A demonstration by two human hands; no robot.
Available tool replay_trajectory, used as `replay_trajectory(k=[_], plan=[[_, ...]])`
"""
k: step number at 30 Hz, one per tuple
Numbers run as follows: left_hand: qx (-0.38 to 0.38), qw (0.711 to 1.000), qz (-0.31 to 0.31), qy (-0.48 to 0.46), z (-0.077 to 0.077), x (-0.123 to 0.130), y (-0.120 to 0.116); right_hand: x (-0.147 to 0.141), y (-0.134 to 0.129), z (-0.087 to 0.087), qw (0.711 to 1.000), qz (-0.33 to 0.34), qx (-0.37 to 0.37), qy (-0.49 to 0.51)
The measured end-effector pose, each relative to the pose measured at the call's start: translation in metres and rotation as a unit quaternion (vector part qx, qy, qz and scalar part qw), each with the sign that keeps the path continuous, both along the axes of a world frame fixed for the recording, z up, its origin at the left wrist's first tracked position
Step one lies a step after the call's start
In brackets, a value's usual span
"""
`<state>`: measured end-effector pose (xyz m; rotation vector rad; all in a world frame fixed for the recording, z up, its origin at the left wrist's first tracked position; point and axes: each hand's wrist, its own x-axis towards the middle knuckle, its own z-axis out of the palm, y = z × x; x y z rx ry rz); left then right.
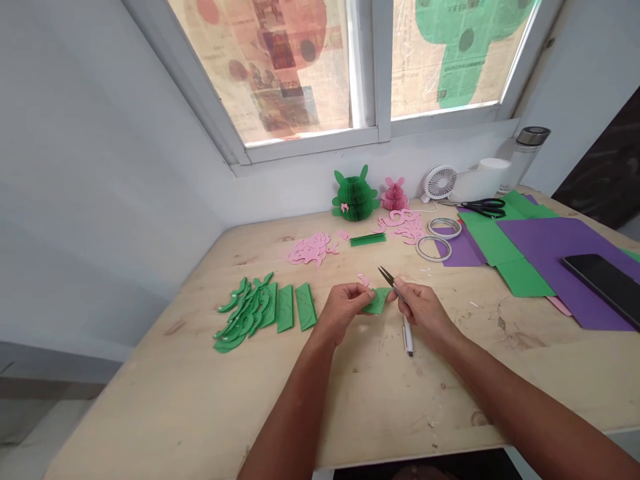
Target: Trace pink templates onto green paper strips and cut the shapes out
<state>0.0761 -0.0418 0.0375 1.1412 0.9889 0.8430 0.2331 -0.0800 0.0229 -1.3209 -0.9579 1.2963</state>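
My left hand (346,308) pinches a small green paper piece (376,302) by its left part. Faint curved lines show on the paper. In my right hand (419,307) is a dark pointed tool (387,275), its two tips slightly apart and directed up and left, beyond the paper. My right fingers are close to the paper's right edge; whether they touch it is hard to tell. A white pen (409,337) lies under my right hand. Just beyond my left hand lies a small pink scrap (363,280).
Green cut pieces (243,319) and two green strips (285,309) lie left. Behind are pink cutouts (311,250), a green paper figure (356,195), tape rolls (433,249) and a fan (440,181). Purple sheets (565,253), black scissors (484,207) and a phone (605,283) lie right.
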Motion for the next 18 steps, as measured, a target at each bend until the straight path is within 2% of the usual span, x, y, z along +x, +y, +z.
replay_trajectory(k=[7,14,18], plan=[[0.020,0.999,-0.018,0.023,-0.0017,0.0023,-0.0016,0.0010,0.0005,0.0030,1.000,-0.021,0.001,0.014],[0.050,0.998,0.030,0.000,-0.0023,0.0038,-0.0015,0.0021,0.0011,0.0024,0.997,-0.074,0.021,-0.028],[0.058,0.998,0.035,-0.009,-0.0009,0.0071,-0.0052,0.0026,0.0020,-0.0019,0.993,-0.093,0.047,-0.054]])
